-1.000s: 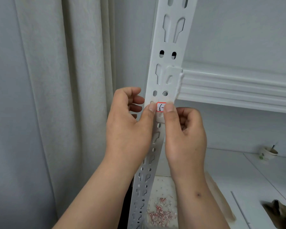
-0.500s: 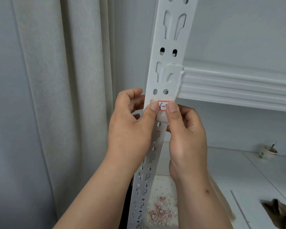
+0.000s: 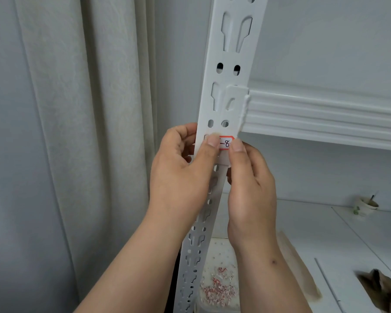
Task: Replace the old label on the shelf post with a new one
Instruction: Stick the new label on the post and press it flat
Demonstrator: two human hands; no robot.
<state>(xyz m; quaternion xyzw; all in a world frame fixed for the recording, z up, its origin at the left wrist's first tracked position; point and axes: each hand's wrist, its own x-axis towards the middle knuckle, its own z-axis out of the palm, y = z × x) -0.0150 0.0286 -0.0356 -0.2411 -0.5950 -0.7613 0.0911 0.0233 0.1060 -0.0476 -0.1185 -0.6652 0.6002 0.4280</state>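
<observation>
Already the red-bordered label [image 3: 226,143] sits on the face of the white shelf post [image 3: 221,105], just below the bracket where the shelf beam [image 3: 325,116] hooks in; judging by that, the old one is off and only the pressing-down is left. Your left hand [image 3: 181,175] lays its thumb over the label's left end, its other fingers curled round the post's edge. Your right hand [image 3: 251,190] sets its thumb on the label's right end, its other fingers curled behind the post. Below, red-and-white scrapings [image 3: 217,290] lie scattered, and a small cup [image 3: 364,205] stands on the desk [image 3: 325,233].
</observation>
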